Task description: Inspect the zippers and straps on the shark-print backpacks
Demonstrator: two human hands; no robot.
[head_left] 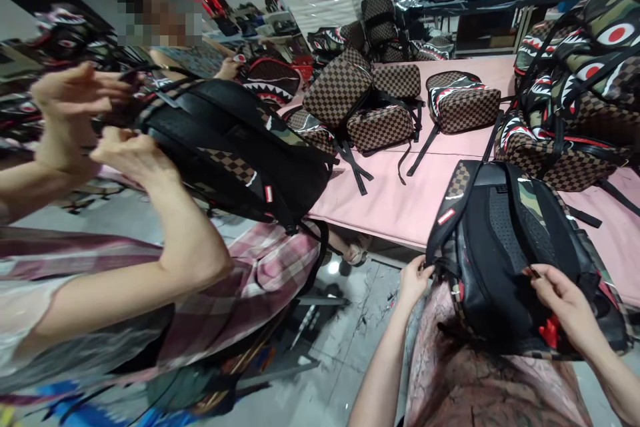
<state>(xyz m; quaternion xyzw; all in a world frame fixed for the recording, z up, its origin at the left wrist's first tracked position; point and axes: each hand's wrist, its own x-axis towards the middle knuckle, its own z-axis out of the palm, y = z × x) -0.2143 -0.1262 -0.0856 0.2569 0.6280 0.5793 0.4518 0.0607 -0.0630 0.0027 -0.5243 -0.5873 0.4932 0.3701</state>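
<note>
A black backpack with checkered and camouflage patches lies back side up across my lap and against the table edge. At its left side, my left hand pinches the end of a black strap near the lower corner. Over the back panel, my right hand is closed on a small thin dark item that I cannot make out. Something red hangs just below my right palm.
A pink-covered table holds several checkered bags and a pile of shark-mouth bags at right. On the left, a co-worker's arms reach over another black backpack. Another person stands behind.
</note>
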